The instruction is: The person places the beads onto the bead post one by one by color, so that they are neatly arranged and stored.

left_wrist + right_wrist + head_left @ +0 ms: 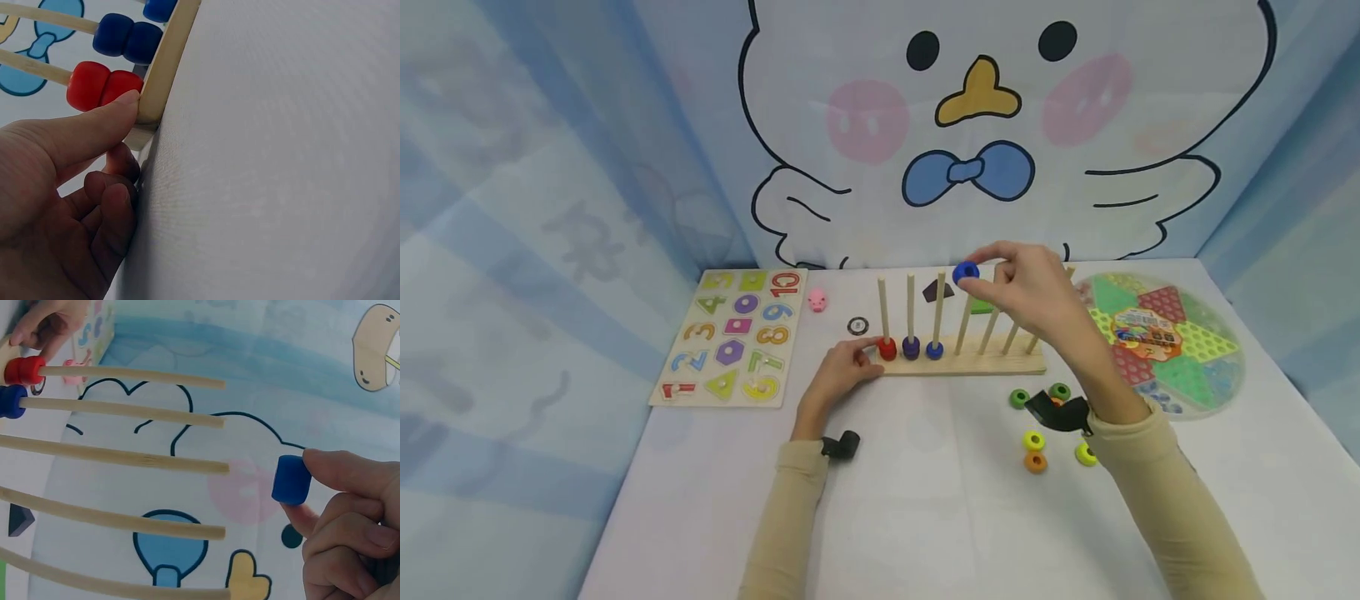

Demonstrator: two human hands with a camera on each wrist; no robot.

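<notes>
My right hand (1030,287) pinches a blue bead (966,272) between thumb and fingertip. The bead is up near the tops of the pegs, apart from them in the right wrist view. My left hand (841,372) grips the left end of the wooden peg rack (962,364), thumb on the base's edge beside the beads. Two red beads (103,86) are stacked on the first peg. Two dark blue beads (127,39) sit on the second, and a blue bead (934,351) is low on the third. My right hand hides some of the right-hand pegs in the head view.
Loose green (1018,398), yellow (1033,441) and orange beads (1035,462) lie before the rack's right end. A number puzzle board (722,342) lies left, a round game board (1180,342) right. Behind the rack are a pink pig figure (817,300) and a dark ring (857,326).
</notes>
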